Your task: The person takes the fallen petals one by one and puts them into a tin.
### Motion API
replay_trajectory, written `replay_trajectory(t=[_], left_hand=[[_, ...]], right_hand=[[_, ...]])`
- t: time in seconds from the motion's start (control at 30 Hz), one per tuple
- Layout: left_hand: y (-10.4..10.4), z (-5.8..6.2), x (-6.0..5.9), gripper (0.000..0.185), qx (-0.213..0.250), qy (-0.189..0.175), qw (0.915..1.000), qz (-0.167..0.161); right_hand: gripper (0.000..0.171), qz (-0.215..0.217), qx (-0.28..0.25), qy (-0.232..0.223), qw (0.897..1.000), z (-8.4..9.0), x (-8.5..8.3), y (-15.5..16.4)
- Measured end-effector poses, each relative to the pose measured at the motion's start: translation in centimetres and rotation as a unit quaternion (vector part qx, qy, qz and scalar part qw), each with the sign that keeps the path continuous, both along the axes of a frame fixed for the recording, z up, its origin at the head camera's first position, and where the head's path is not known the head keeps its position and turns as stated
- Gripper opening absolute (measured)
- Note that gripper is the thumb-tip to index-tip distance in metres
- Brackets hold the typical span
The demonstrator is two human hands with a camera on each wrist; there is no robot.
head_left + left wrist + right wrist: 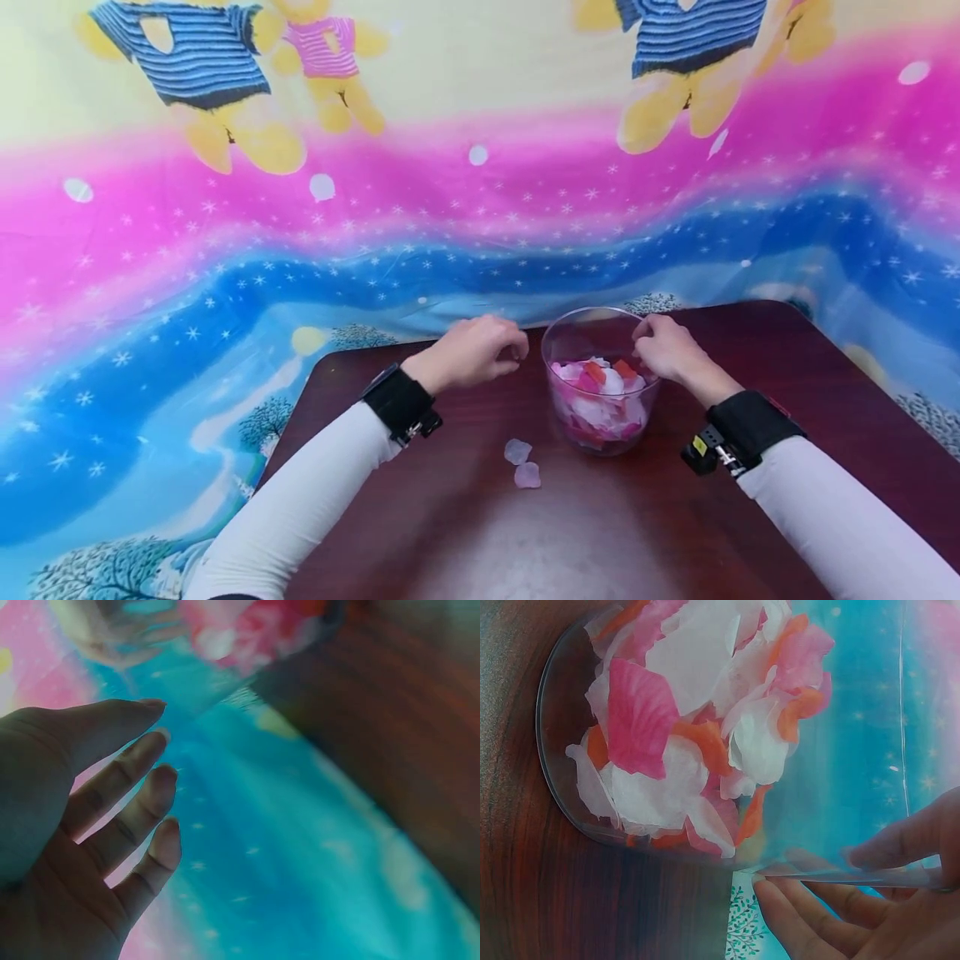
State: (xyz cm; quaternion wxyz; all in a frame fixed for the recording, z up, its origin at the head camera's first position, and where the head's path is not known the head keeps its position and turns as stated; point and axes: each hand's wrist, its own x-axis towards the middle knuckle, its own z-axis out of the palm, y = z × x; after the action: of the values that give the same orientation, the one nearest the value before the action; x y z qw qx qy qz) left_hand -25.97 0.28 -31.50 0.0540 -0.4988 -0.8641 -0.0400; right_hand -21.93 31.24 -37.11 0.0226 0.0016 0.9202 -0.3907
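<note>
A dark table (465, 533) holds a clear cup (572, 333) of petals (600, 392). The right hand (667, 350) pinches its thin rim; the cup looks light and bendy, so hold gently. The left hand (472, 350) is loose, holding nothing. Two petals (522, 463) lie near.

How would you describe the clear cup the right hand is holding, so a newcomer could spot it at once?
Start at the dark wooden table in front of the colourful cloth backdrop. Near its far edge, between the two hands, stands a clear plastic cup, with the right hand pinching its rim. It is the only container there, partly filled with pink, white and orange petals, while just two pale petals lie loose beside it.
</note>
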Motion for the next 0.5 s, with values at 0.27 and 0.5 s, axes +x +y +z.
replay_trajectory(t=[0.27,0.5], left_hand=[[-2.0,-6.8,0.9,0.014,-0.021,-0.086,0.9961,0.000],[-2.0,-11.6,1.6,0.022,-0.048,-0.154,0.9868,0.012]], right_hand=[[0.042,-0.004,-0.001,-0.001,1.000,0.0,0.4,0.6],[0.041,-0.006,-0.006,0.001,1.000,0.0,0.2,-0.2]])
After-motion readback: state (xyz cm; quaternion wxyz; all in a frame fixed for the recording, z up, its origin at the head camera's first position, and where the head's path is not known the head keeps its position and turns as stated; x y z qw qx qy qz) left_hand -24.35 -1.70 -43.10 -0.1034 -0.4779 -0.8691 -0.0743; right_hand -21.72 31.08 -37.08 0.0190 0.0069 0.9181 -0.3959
